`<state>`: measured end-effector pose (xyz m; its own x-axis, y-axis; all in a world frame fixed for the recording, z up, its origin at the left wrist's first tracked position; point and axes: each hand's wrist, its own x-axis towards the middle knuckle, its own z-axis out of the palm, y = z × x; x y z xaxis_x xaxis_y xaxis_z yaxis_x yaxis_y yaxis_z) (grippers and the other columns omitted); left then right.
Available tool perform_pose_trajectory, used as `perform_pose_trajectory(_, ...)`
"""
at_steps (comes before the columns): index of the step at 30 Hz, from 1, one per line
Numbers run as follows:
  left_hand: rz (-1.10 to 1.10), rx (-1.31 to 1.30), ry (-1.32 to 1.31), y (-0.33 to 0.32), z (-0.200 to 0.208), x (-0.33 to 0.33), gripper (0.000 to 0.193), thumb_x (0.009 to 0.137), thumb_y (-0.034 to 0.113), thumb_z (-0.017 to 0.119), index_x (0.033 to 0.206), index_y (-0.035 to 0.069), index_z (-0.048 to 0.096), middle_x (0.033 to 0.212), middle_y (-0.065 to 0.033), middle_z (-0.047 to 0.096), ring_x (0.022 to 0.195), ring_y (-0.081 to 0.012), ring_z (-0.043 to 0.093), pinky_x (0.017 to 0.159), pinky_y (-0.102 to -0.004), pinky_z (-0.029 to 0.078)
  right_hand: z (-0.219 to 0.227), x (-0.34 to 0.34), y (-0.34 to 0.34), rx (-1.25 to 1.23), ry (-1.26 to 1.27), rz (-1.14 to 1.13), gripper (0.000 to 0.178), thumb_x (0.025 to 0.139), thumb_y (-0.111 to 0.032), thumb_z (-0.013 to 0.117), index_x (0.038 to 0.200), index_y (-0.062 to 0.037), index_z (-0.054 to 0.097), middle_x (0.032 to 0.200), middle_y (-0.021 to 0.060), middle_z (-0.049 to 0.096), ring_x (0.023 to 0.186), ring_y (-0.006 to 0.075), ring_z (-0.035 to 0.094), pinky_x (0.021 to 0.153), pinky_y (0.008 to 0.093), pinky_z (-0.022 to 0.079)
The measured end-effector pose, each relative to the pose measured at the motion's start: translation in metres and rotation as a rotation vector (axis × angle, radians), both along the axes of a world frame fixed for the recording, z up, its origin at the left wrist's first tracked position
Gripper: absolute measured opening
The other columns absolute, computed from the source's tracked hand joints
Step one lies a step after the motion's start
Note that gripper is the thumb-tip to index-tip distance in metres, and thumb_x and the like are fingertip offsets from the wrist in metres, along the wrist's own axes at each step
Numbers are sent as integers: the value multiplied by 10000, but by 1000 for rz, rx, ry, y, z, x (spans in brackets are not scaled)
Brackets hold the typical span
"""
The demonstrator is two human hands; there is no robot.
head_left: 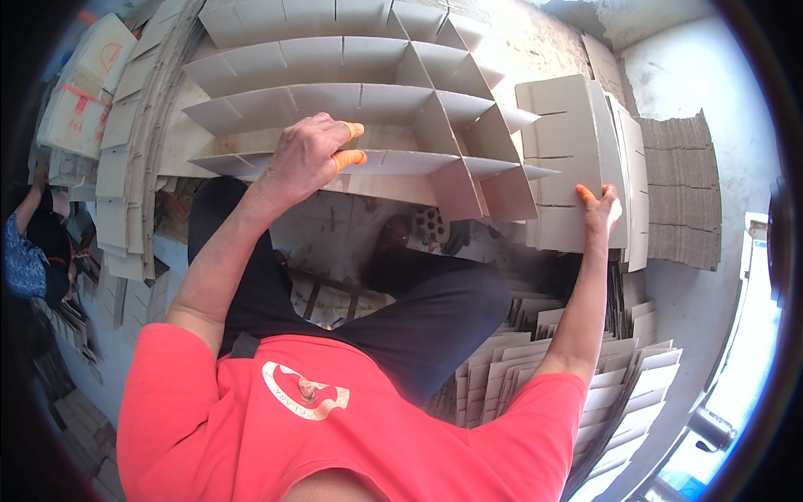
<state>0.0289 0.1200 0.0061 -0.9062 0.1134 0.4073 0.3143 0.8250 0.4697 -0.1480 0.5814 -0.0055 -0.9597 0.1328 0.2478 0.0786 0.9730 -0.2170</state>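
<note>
One divider grid, grey-tan cardboard, on the pale surface; at least four long strips, set on edge and running left to right, crossed by shorter strips at the grid's right part; slits visible along the upper edges at its left part. Left hand, over the near side of the grid, back uppermost, orange covers on thumb and forefinger; grip apart, a gap showing between the two covered tips; contact with the nearest long strip cannot be told. Right hand, to the right of the grid, touching a group of slotted sheets; orange cover on the thumb, which lies on the front sheet, fingers near that sheet's right edge; whether the grip is clamped on it cannot be told. Brown cardboard stack, farther right of the grid, beyond the slotted sheets. Long pile of pale sheets, left of the grid; white package with red strap, farther left. Leaning cardboard pieces, below and right of the grid. Patterned blue sleeve of another person, well left of the grid
</note>
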Motion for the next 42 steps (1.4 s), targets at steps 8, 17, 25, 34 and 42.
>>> perform_pose_trajectory(8, 7, 42, -16, -4, 0, 6, 363, 723, 227, 762, 980, -6, 658, 811, -94, 658, 752, -244, 592, 679, -363, 487, 2, -7, 13, -448, -26, 72, 316, 827, -281, 730, 672, -22, 638, 540, -31, 458, 539, 68, 391, 490, 298, 342)
perform_pose_trajectory(17, 25, 20, -51, -18, -2, 18, 345, 721, 215, 755, 990, 18, 668, 801, -86, 652, 755, -246, 588, 684, -364, 475, 118, 41, -121, -390, 603, 464, 316, 842, -65, 707, 1145, 8, 650, 757, -8, 691, 563, 25, 436, 503, 197, 406)
perform_pose_trajectory(25, 32, -7, 5, -20, -29, 11, 133, 744, 152, 711, 818, 51, 665, 696, -89, 626, 647, -268, 593, 577, -397, 465, 128, 85, -238, -473, -6, 693, 247, 807, -24, 703, 975, 27, 530, 876, 30, 552, 573, 5, 373, 511, 179, 341)
perform_pose_trajectory(34, 17, -4, 73, -17, -26, 10, 139, 717, 86, 668, 656, 52, 548, 599, -121, 552, 638, -303, 601, 558, -432, 470, 104, 81, -276, -433, -105, 780, 419, 813, -21, 664, 1220, 33, 581, 677, 153, 609, 545, 67, 441, 548, 238, 433)
perform_pose_trajectory(42, 50, 6, 74, -16, -30, 6, 72, 729, 85, 671, 712, 53, 609, 604, -103, 544, 621, -281, 585, 543, -401, 456, 112, 78, -287, -370, -135, 782, 423, 818, -20, 659, 1228, 40, 571, 857, 200, 676, 761, 176, 661, 721, 280, 499)
